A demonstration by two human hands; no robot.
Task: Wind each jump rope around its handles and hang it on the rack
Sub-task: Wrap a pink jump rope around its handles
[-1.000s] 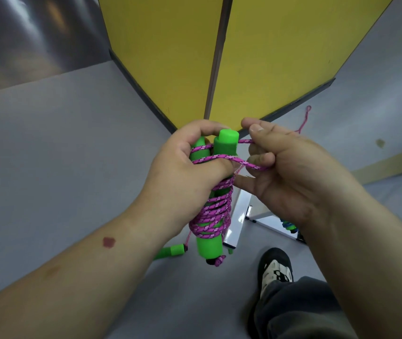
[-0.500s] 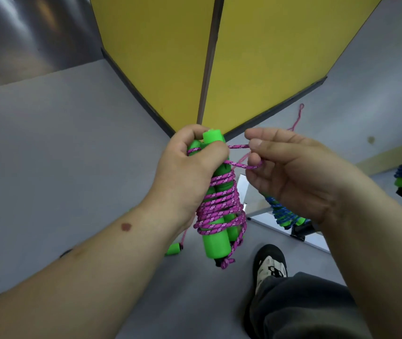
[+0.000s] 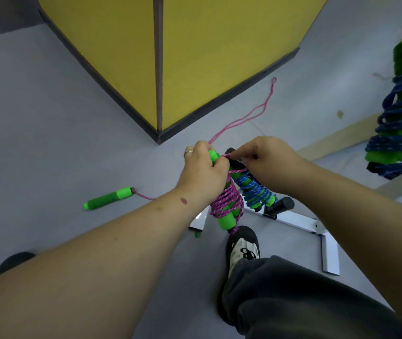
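My left hand (image 3: 203,173) grips a pair of green handles wound with pink rope (image 3: 227,204), held upright above the floor. My right hand (image 3: 272,165) pinches a strand of that pink rope at the top of the handles. Just behind the bundle hangs a blue-wound rope with green handles (image 3: 256,192) on a low black peg of the rack (image 3: 280,205). Another blue-wound bundle (image 3: 400,133) hangs at the right edge, close to the camera. A loose pink rope (image 3: 251,113) trails over the floor, and a lone green handle (image 3: 108,198) lies to the left.
A yellow partition corner (image 3: 158,69) with a dark base stands ahead. The rack's white metal feet (image 3: 300,221) spread over the grey floor. My shoe (image 3: 242,248) and dark trouser leg are under the hands. A dark round object (image 3: 14,261) sits at lower left.
The view has tilted down and both hands moved farther from the camera, toward the rack. The right hand shifted from beside the handles to pinching the rope at their top.
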